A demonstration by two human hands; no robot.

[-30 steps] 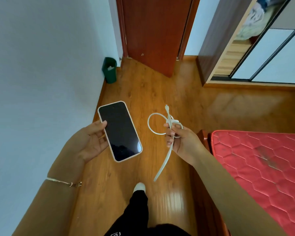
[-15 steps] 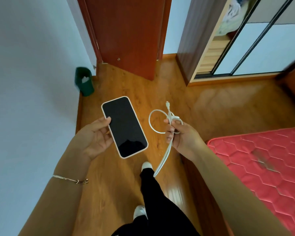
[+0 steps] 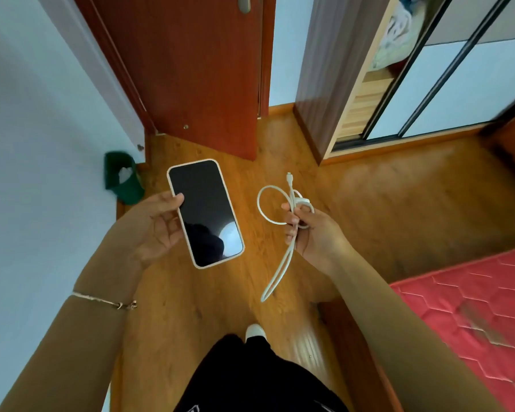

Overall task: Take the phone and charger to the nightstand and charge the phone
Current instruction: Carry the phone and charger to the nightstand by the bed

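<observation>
Head view: door now nearer at top of frame, walking continues. Left hand grasps phone; right hand clenches charger cable. Nightstand unseen; carry stage.

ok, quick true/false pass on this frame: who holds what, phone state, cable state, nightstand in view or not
1. The left hand holds the phone. True.
2. The phone screen is lit and shows an app. False: the screen is dark, with only reflections on it.
3. The right hand holds the white charging cable, with a loop above the fist and a doubled length hanging below. True.
4. The cable is plugged into the phone. False: the connector tip points up, free, apart from the phone.
5. A green bin stands on the floor by the left wall. True.
6. The phone lies on the red mattress. False: it is held above the wooden floor; no nightstand is clearly in view.
</observation>
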